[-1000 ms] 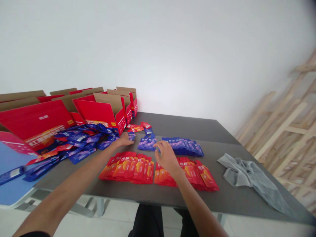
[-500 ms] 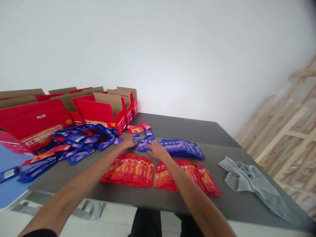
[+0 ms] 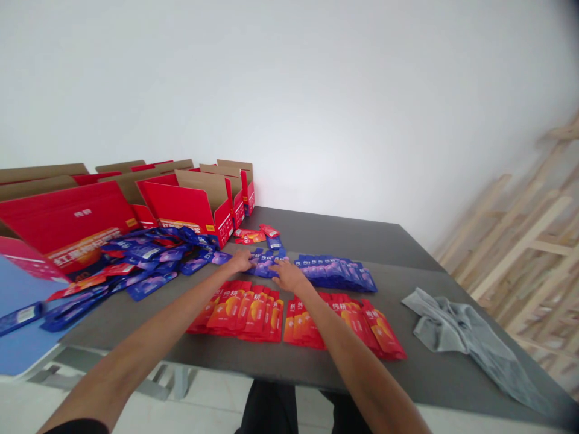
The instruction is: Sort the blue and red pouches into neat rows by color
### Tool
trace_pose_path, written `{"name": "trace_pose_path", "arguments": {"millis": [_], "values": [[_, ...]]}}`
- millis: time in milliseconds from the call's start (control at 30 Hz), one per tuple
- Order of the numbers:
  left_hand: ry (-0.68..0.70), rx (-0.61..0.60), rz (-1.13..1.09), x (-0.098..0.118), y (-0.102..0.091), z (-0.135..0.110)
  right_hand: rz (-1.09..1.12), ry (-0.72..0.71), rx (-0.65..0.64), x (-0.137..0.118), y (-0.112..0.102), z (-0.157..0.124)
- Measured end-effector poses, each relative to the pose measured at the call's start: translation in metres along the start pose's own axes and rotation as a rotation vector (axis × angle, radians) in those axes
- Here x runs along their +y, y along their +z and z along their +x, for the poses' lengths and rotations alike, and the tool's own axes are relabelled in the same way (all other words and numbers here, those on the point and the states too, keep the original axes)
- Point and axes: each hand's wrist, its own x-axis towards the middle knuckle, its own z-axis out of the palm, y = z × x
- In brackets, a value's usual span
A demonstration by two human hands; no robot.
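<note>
Well, left grip (image 3: 239, 261) and right grip (image 3: 287, 276) both open on blue sachets (image 3: 265, 267), long axes pointing away.

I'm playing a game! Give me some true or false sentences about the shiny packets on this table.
1. The left hand wears a glove. False: it is bare.
2. The right hand is right by small blue sachets. True.
3. The grey cloth lies on top of the red sachets. False: it lies apart from them, off to their right.
4. Open red cardboard boxes stand farther away than the red sachets. True.
</note>
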Motion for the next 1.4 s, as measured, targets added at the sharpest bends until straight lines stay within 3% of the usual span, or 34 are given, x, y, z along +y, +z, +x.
{"name": "trace_pose_path", "arguments": {"millis": [367,600,733,900,1167,1267,1400], "values": [[-0.042,0.006,0.06,0.004,-0.004,-0.003,-0.019,0.02,-0.013,-0.004,-0.003,-0.002],[-0.069,0.13,0.154,-0.033,-0.024,-0.026,-0.046,0.003,-0.016,-0.002,-0.004,-0.002],[-0.066,0.111,0.185,-0.055,-0.02,-0.045,-0.05,0.005,-0.013,-0.003,-0.003,-0.002],[0.046,0.092,0.13,-0.063,-0.012,-0.053,-0.05,0.007,-0.013,-0.004,-0.003,-0.002],[0.337,-0.019,-0.053,-0.073,-0.033,-0.062,-0.039,0.018,-0.016,-0.005,-0.004,-0.001],[0.364,-0.034,-0.089,-0.077,-0.035,-0.064,-0.038,0.021,-0.019,-0.005,-0.005,-0.001],[0.325,0.032,-0.102,-0.081,-0.032,-0.062,-0.042,0.024,-0.024,-0.006,-0.007,-0.002]]}}
